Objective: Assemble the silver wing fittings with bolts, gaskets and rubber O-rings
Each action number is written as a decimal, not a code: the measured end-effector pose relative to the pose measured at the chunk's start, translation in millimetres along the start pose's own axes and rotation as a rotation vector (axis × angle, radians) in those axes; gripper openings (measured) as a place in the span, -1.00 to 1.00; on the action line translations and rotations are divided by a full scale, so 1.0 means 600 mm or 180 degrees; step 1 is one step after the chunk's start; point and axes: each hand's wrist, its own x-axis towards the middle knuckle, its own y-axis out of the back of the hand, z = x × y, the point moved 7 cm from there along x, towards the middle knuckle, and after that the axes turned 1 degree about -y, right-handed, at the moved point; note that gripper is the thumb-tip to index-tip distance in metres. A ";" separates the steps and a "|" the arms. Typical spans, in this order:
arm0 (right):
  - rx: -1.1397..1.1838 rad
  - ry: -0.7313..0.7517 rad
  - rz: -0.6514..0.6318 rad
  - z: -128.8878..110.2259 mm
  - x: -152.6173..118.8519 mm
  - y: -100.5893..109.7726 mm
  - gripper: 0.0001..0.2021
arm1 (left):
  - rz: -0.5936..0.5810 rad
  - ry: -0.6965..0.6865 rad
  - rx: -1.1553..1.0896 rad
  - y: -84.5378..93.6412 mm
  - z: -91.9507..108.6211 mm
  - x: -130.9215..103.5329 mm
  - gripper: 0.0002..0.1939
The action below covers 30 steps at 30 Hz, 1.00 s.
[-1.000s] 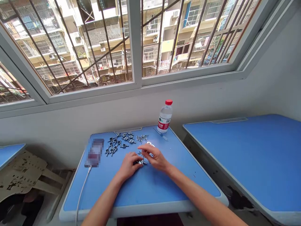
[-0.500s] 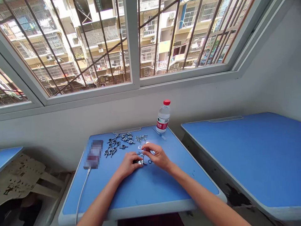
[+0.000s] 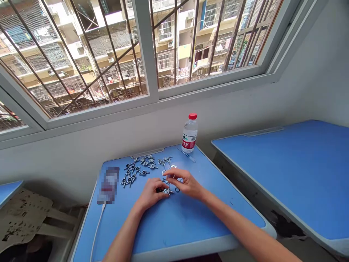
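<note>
My left hand (image 3: 151,192) rests on the blue desk, with thumb and fingers closed on a small silver metal fitting (image 3: 167,191). Above it, my right hand (image 3: 185,182) pinches a small thin-shafted tool (image 3: 169,185), which points down at the fitting; most of it is hidden by my fingers. Flat metal plates (image 3: 173,167) lie just beyond the right fingers. A dark ring (image 3: 177,189) is beneath that hand, beside tiny dark pieces (image 3: 164,179).
Several similar fittings (image 3: 133,168) cluster at the back left, with small metal pieces (image 3: 165,161) beside them. A blurred phone (image 3: 110,183) on a white cable (image 3: 96,227) lies left. A water bottle (image 3: 190,134) and pen (image 3: 187,155) stand and lie at the back right.
The camera view has shifted slightly. Both hands stay at the fitting in nearly the same pose, the right fingers still pinched above it.
</note>
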 end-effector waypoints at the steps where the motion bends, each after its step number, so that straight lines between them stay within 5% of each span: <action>1: 0.0044 -0.0021 -0.0038 0.000 0.000 0.000 -0.81 | -0.0008 0.0007 0.0004 0.000 -0.001 0.000 -0.83; 22: -0.0045 -0.0244 0.0539 0.017 -0.004 0.005 -0.83 | -0.0112 0.0034 -0.0073 0.000 0.005 0.002 -0.86; 30: 0.0003 -0.0107 0.0416 0.006 -0.002 0.007 -0.87 | -0.0111 -0.0095 -0.0052 0.000 0.004 0.004 -0.85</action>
